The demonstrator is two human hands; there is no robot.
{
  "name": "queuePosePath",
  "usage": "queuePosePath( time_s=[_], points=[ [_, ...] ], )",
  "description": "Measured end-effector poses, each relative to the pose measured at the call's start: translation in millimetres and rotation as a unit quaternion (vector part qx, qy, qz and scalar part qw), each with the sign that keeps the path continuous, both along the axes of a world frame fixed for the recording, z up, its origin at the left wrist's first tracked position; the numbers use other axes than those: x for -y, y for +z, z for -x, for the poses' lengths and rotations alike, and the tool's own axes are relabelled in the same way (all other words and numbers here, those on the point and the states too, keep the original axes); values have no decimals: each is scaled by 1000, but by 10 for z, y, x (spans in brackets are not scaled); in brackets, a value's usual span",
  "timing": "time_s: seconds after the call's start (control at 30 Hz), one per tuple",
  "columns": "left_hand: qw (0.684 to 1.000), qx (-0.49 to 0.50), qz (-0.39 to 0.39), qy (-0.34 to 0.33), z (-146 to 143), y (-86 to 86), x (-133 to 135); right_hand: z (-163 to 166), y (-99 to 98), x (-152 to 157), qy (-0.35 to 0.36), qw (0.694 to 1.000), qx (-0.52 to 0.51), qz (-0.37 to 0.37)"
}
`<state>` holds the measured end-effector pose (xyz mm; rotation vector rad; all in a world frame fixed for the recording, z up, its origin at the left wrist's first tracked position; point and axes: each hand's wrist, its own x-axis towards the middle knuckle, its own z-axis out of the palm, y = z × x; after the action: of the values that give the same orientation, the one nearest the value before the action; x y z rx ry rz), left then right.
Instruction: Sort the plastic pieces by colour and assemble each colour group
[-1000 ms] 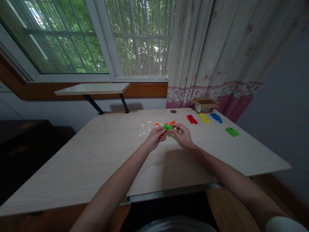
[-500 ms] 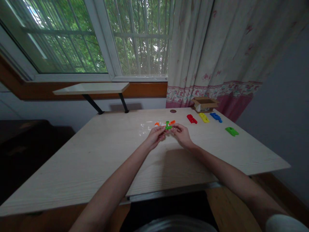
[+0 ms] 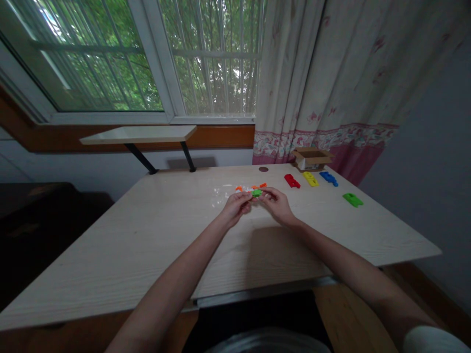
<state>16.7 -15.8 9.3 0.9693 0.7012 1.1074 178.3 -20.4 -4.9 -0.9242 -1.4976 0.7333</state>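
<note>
A small green plastic piece (image 3: 256, 193) is held between my two hands above the middle of the table. My left hand (image 3: 236, 207) pinches its left side with thumb and fingers. From the right, my right hand (image 3: 276, 203) grips the other side, fingers bent. The piece's exact shape is partly hidden by the fingertips. Just behind it lie bright orange pieces (image 3: 263, 186) and some white ones, partly covered by my hands.
Red (image 3: 292, 181), yellow (image 3: 311, 179) and blue (image 3: 328, 178) plastic pieces lie at the back right, with a green one (image 3: 353, 199) nearer the right edge. Behind them stands an open cardboard box (image 3: 312, 159). A raised white shelf (image 3: 143, 134) stands at the back left.
The green piece looked taller, with a part standing up behind the fingers; now it appears flat and compact between them. Both hands have stayed almost in place.
</note>
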Motion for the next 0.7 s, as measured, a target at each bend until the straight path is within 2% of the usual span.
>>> queuePosePath(
  time_s=[0.3, 0.7],
  points=[
    [988, -82, -65, 117, -6, 17, -37, -20, 69, 67, -7, 996, 63, -55],
    [984, -91, -93, 120, -28, 60, 10, 28, 13, 39, -58, 998, 16, -31]
  ],
)
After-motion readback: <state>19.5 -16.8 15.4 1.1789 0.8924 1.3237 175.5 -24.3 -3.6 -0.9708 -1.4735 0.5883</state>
